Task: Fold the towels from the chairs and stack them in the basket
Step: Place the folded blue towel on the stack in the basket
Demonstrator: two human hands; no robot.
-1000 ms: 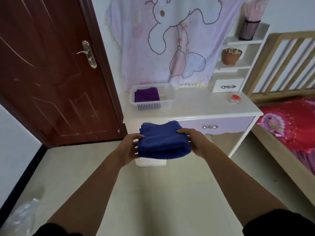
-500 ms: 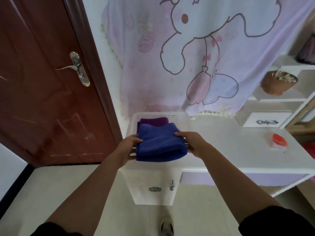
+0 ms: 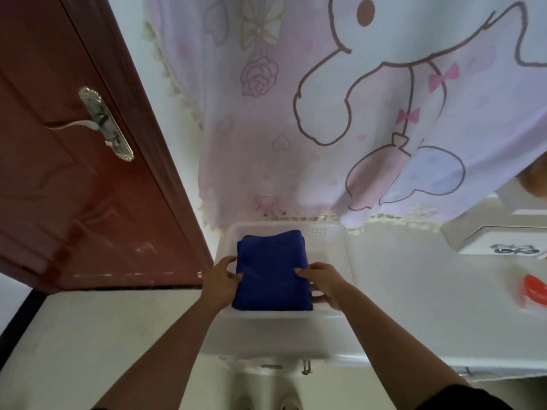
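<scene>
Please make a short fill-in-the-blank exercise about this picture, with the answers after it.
1. The folded towel is ____ in colour.
2. It lies inside the white ____.
3. The left hand and right hand hold its two ____.
4. Left of the basket stands a dark red ____.

Answers: blue; basket; sides; door

To your left stands a dark red wooden door [image 3: 68,161] with a silver lever handle [image 3: 103,125]. Ahead of you a pale pink cartoon-printed cloth [image 3: 340,108] hangs down to a white surface [image 3: 414,291]. At the right you see a small white drawer [image 3: 503,247] with a metal pull. Pale floor [image 3: 88,335] lies below the door.
</scene>
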